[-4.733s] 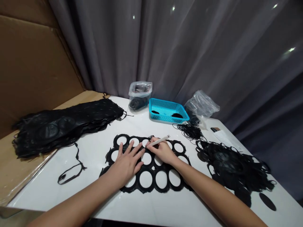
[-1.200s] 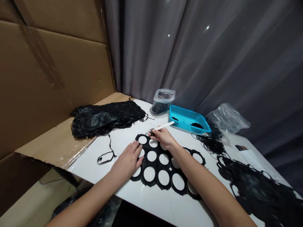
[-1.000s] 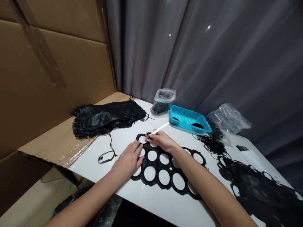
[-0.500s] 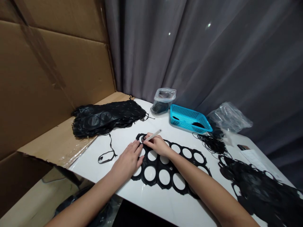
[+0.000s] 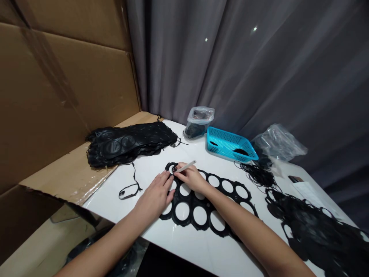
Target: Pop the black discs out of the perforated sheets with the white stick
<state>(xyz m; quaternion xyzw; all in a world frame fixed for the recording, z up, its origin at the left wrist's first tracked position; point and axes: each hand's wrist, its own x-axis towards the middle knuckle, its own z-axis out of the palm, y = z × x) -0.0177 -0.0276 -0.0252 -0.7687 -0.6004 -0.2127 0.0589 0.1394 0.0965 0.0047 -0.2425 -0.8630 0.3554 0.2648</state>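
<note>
The black sheet with round holes [image 5: 191,202] lies flat on the white table [image 5: 184,246], near the edge closest to the person; its long axis runs roughly along that edge, from the left hand toward the right forearm. The left hand [image 5: 155,194] rests palm down over the sheet's left end, fingers fairly close together and the thumb apart, gripping nothing. The right hand [image 5: 192,179] pinches a slim pale stick [image 5: 187,166] between thumb and fingers, its lower end at a hole in the far left corner of the sheet and its free end slanting up toward the blue basket [image 5: 233,154]. A small dark tangle [image 5: 174,168] sits at those fingertips; whether they grip it too, I can't tell. A black layered stack [image 5: 129,144] lies across the table's left edge, and thin black rings [image 5: 259,175] and a black pile [image 5: 317,227] lie toward the right edge.
</note>
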